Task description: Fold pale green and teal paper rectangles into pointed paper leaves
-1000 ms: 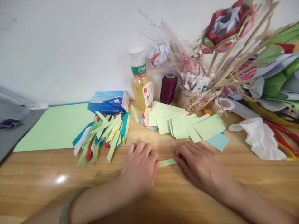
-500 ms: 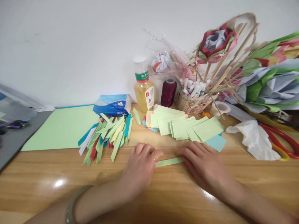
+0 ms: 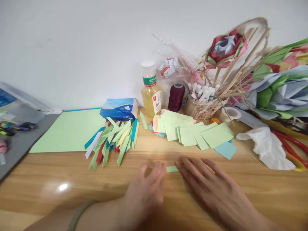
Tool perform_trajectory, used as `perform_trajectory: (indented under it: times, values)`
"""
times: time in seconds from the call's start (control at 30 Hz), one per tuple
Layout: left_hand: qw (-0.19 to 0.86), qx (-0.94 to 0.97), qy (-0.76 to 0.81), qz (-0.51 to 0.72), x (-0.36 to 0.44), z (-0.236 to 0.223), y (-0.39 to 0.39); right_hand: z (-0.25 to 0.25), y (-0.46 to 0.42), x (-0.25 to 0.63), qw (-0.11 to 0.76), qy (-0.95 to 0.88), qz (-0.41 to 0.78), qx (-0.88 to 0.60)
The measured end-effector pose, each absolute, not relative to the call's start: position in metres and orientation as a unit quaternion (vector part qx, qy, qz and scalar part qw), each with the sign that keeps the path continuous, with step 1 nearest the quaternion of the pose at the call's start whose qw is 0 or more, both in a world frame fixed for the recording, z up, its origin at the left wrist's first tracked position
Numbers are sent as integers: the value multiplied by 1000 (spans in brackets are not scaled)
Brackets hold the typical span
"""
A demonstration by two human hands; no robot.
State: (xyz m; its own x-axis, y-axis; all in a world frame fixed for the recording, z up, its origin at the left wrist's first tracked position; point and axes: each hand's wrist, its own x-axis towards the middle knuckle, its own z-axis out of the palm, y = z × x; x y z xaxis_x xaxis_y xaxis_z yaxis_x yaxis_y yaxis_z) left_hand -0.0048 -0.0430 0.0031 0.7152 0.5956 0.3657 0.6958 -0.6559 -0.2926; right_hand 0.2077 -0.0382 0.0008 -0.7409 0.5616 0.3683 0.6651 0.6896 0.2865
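Observation:
A narrow light green paper strip (image 3: 172, 169) lies on the wooden table between my hands, and both its ends are covered. My left hand (image 3: 148, 187), slightly blurred, has its fingers curled and closed at the strip's left end. Stretched over the right end, my right hand (image 3: 207, 183) rests flat with its fingers extended on the strip and table. Beyond my hands, a spread stack of light green paper rectangles (image 3: 190, 133) lies at centre right. A heap of folded paper strips (image 3: 115, 139), mostly green with some blue, red and white, sits at left.
A green sheet (image 3: 67, 133) and blue tissue pack (image 3: 119, 108) are at back left. A bottle (image 3: 152, 93), a maroon thread spool (image 3: 176, 97) and a basket (image 3: 202, 109) stand along the wall. Crumpled tissue (image 3: 267, 147) and red-handled scissors (image 3: 292, 147) lie at right.
My right hand has moved left and flattened over the strip, so a shorter part shows. My left hand has turned and closed more tightly. The view has shifted slightly.

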Motion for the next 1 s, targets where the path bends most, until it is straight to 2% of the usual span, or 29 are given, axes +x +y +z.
perform_trajectory:
  times: [0.33, 0.6, 0.83, 1.0]
  values:
    - [214, -914, -336, -69, -5, 3, -47, 1, -40, 242, 79, -921, -205, -322]
    - [190, -910, -347, -119, -10, 0, -51, 0, -37, 248, 75, -926, -185, -320]
    - [120, -901, -365, -203, -12, -3, -36, 12, -25, 228, 200, -903, -9, -381]
    - [70, -898, -369, -228, -12, 3, -26, 10, -8, 197, 202, -926, 12, -319]
